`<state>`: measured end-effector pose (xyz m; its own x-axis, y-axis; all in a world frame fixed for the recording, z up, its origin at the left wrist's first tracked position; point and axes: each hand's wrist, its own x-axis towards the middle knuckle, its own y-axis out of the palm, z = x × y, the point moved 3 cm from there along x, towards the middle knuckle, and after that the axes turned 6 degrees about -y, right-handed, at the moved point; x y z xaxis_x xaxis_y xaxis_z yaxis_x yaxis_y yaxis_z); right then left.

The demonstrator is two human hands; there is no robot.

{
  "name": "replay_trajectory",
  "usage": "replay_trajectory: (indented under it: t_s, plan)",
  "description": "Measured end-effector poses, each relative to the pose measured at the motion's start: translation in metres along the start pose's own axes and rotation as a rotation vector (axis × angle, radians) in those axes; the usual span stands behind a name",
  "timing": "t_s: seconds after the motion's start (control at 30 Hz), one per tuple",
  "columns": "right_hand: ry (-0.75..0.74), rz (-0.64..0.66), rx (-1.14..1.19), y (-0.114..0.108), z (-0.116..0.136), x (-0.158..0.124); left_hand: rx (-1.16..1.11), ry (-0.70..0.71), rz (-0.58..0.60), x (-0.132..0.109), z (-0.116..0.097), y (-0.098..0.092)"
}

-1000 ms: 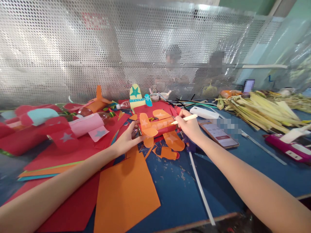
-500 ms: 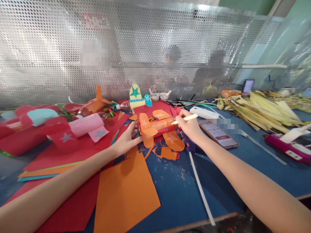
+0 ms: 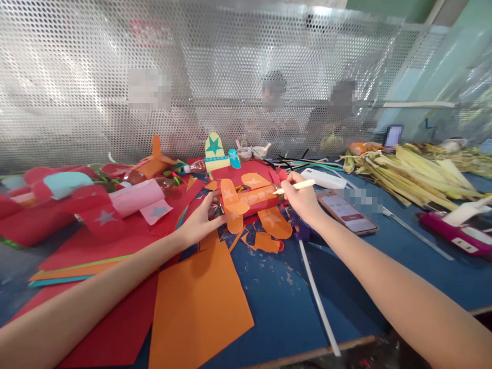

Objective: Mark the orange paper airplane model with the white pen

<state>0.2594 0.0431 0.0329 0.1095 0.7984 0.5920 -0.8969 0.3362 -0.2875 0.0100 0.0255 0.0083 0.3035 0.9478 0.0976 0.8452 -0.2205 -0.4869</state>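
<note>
A toy plane (image 3: 251,209) of red and orange paper, with stars on its rounded wings and tail, lies in front of me. At its tail end my left hand (image 3: 203,218) is curled round what looks like a clear bottle end, partly hidden by the fingers. My right hand (image 3: 302,197) grips a cream marker pen (image 3: 303,185). The pen's tip rests on or just above the orange strip along the plane's body, where pale marks show. Orange paper scraps (image 3: 265,242) lie just below the plane.
An orange sheet (image 3: 196,312) and red sheets (image 3: 111,318) lie in front. More paper planes (image 3: 132,197) stand to the left. At right are a phone (image 3: 348,212), a glue gun (image 3: 303,230), dried husks (image 3: 411,174) and a magenta power strip (image 3: 453,233). Perforated mesh (image 3: 215,61) stands behind.
My right hand and the marker pen have shifted slightly right along the orange strip. My left hand and the plane have stayed in place.
</note>
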Motion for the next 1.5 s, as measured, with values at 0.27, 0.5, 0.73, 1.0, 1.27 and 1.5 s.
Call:
replay_trajectory:
  t_s: [0.27, 0.5, 0.73, 1.0, 1.27, 1.5]
  plan:
    - [0.017, 0.003, 0.018, 0.0004, -0.0008, 0.0004, 0.002, -0.005, 0.0, 0.0006, 0.0, -0.0001]
    - [0.001, 0.007, 0.012, -0.0001, 0.0021, -0.0003, 0.009, -0.001, -0.006, 0.0005, 0.0006, -0.0003]
    - [-0.01, 0.069, 0.006, 0.0018, 0.0011, -0.0005, 0.017, -0.007, -0.017, -0.0009, -0.0024, -0.0003]
    - [-0.034, 0.068, 0.0, 0.0009, 0.0029, -0.0003, -0.006, -0.013, -0.005, 0.0, -0.0015, 0.0006]
    - [-0.029, 0.044, 0.006, 0.0015, 0.0013, 0.0006, -0.022, -0.004, -0.009, -0.0004, -0.0022, 0.0006]
    - [-0.032, 0.034, 0.007, 0.002, 0.0014, 0.0, -0.014, -0.006, -0.01, -0.0005, -0.0025, 0.0004]
